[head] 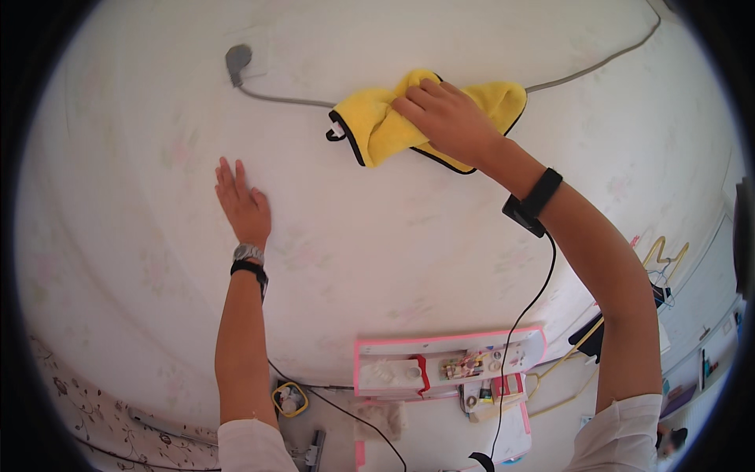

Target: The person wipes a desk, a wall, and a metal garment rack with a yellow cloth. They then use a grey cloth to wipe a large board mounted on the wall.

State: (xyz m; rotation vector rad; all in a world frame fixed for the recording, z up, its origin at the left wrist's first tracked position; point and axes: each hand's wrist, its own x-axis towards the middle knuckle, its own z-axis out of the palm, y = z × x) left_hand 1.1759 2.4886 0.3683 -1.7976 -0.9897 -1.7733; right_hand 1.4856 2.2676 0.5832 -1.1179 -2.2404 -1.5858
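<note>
My right hand (445,115) grips a bunched yellow cloth (377,127) with black edging and presses it to the pale, floral wall (365,236). A small loop and a white tag show at the cloth's left corner. Behind the cloth runs a grey power cord (289,100), coming out again on its right side. That cord ends in a grey plug (238,62) at a wall socket, up and left of the cloth. Below the plug, my left hand (243,203) rests against the wall with its fingers spread, holding nothing.
Below stands a white desk with a pink-edged shelf (448,339) bearing small items. A yellow-rimmed bin (290,399) sits to its left. On the right are a gold-coloured rack (566,354) with hangers and a door (702,283). A black cable (534,301) hangs from my right wrist.
</note>
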